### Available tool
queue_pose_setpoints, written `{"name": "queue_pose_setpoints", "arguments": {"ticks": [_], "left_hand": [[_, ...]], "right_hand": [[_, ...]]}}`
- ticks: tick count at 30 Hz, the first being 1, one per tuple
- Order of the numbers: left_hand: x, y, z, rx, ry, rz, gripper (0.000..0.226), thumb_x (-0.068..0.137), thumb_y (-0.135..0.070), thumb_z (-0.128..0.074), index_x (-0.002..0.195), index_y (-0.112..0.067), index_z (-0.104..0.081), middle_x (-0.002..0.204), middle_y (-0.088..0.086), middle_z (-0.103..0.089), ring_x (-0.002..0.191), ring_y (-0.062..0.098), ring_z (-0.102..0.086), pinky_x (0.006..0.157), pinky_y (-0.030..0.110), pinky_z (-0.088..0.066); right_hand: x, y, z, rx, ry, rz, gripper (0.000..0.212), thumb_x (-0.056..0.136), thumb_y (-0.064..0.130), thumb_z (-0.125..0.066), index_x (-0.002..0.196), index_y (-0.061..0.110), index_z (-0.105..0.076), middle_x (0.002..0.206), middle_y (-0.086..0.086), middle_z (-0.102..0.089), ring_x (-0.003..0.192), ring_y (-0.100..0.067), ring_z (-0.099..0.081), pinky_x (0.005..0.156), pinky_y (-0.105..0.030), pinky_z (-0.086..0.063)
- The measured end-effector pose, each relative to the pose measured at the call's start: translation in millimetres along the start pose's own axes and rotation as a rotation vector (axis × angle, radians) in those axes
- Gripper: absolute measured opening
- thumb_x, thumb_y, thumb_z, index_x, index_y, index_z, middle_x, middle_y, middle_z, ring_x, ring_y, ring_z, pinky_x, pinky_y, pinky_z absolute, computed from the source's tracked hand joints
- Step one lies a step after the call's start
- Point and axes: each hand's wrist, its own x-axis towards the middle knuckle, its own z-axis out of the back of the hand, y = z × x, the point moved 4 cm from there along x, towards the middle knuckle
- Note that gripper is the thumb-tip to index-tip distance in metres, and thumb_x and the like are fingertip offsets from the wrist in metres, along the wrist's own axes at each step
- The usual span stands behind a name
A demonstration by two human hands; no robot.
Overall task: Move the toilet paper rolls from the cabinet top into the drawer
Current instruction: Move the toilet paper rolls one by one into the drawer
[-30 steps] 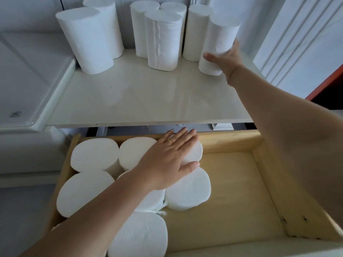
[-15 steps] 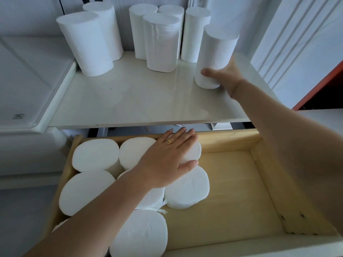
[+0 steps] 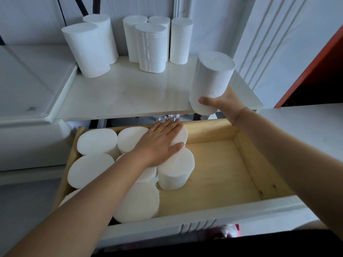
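My right hand (image 3: 225, 103) grips a white toilet paper roll (image 3: 211, 78) near its bottom, holding it upright at the front right edge of the white cabinet top (image 3: 130, 95). Several more rolls (image 3: 150, 47) stand upright along the back of the cabinet top. Below, the open wooden drawer (image 3: 222, 164) holds several upright rolls (image 3: 96, 141) packed in its left half. My left hand (image 3: 159, 143) rests flat, fingers straight, on top of the rolls in the drawer.
The right half of the drawer floor shows bare wood. A white appliance lid (image 3: 27, 84) adjoins the cabinet top on the left. White panelled wall and an orange edge (image 3: 315, 58) stand at the right.
My right hand has pulled the roll from the back right of the cabinet top forward to its front edge. My left hand has stayed on the rolls in the drawer.
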Motion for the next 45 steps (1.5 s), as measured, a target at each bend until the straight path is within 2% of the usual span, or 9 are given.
{"name": "queue_pose_setpoints", "arguments": {"ticks": [5,12,19,26,32,39,41,43,45], "left_hand": [[-4.9,-1.0,-1.5,0.009,0.011,0.036,0.064,0.095,-0.054,-0.010,0.150,-0.025,0.007,0.158,-0.008,0.013,0.144,0.007,0.014,0.115,0.028,0.012],[-12.8,-2.2,-4.4,0.011,0.002,0.058,0.071,0.091,-0.060,-0.005,0.150,-0.023,0.008,0.158,-0.007,0.014,0.143,0.006,0.017,0.111,0.024,0.017],[-16.3,-3.7,-4.2,0.022,-0.012,0.053,0.068,0.094,-0.058,-0.008,0.149,-0.023,0.010,0.156,-0.008,0.019,0.136,0.001,0.025,0.111,0.024,0.019],[-14.7,-2.1,-6.8,0.016,-0.018,0.055,0.069,0.093,-0.059,-0.006,0.148,-0.024,0.015,0.151,-0.012,0.025,0.135,0.001,0.027,0.113,0.027,0.017],[-14.5,-1.1,-8.3,0.024,-0.026,0.051,0.068,0.093,-0.059,-0.006,0.148,-0.024,0.014,0.152,-0.012,0.023,0.134,0.000,0.027,0.113,0.026,0.017],[-14.4,-0.8,-8.7,0.020,-0.021,0.053,0.068,0.093,-0.059,-0.007,0.149,-0.024,0.012,0.155,-0.010,0.019,0.134,-0.001,0.026,0.113,0.026,0.016],[-14.6,-1.2,-8.1,0.020,-0.020,0.054,0.068,0.094,-0.058,-0.007,0.149,-0.024,0.012,0.156,-0.010,0.019,0.134,-0.002,0.025,0.113,0.026,0.016],[-14.7,-1.7,-7.6,0.021,-0.016,0.055,0.068,0.094,-0.058,-0.008,0.149,-0.024,0.011,0.156,-0.009,0.019,0.135,-0.001,0.025,0.113,0.026,0.016],[-14.6,-1.8,-7.2,0.019,-0.009,0.057,0.068,0.093,-0.059,-0.008,0.149,-0.024,0.011,0.156,-0.010,0.019,0.138,0.001,0.023,0.113,0.026,0.016]], "right_hand": [[-35.0,5.2,0.5,0.003,0.036,0.029,0.088,0.054,0.029,-0.083,0.131,0.003,-0.051,0.124,-0.016,-0.064,0.115,-0.026,-0.062,0.097,-0.042,-0.051],[-91.2,-13.8,7.6,-0.043,0.132,-0.033,0.073,0.059,0.032,-0.082,0.126,0.024,-0.055,0.115,0.008,-0.069,0.109,-0.009,-0.065,0.084,-0.021,-0.054],[-98.1,-74.5,-7.2,-0.227,0.256,-0.252,0.091,0.058,0.025,-0.084,0.137,0.025,-0.039,0.122,0.002,-0.060,0.114,-0.017,-0.058,0.098,-0.042,-0.051],[-95.5,-103.9,-15.4,-0.245,0.289,-0.279,0.096,0.053,0.028,-0.084,0.131,0.045,-0.031,0.123,0.013,-0.055,0.115,-0.012,-0.053,0.084,-0.025,-0.049],[-97.4,-111.6,-9.5,-0.244,0.264,-0.311,0.111,0.053,0.025,-0.086,0.145,0.029,-0.024,0.133,0.006,-0.051,0.121,-0.015,-0.049,0.099,-0.035,-0.045],[-99.8,-113.2,-3.3,-0.205,0.304,-0.346,0.099,0.068,-0.007,-0.081,0.148,0.015,-0.027,0.142,-0.007,-0.047,0.133,-0.024,-0.042,0.113,-0.043,-0.037],[-101.5,-112.6,-4.1,-0.207,0.373,-0.363,0.099,0.070,-0.008,-0.080,0.148,0.013,-0.024,0.142,-0.007,-0.046,0.133,-0.022,-0.042,0.109,-0.036,-0.041],[-102.7,-107.5,-3.4,-0.164,0.454,-0.400,0.103,0.064,0.002,-0.081,0.149,0.015,-0.023,0.138,-0.003,-0.048,0.129,-0.019,-0.045,0.097,-0.024,-0.047],[-99.8,-97.1,1.0,-0.011,0.514,-0.428,0.105,0.059,0.016,-0.084,0.147,0.021,-0.026,0.134,-0.001,-0.052,0.126,-0.018,-0.049,0.093,-0.024,-0.050]]}}
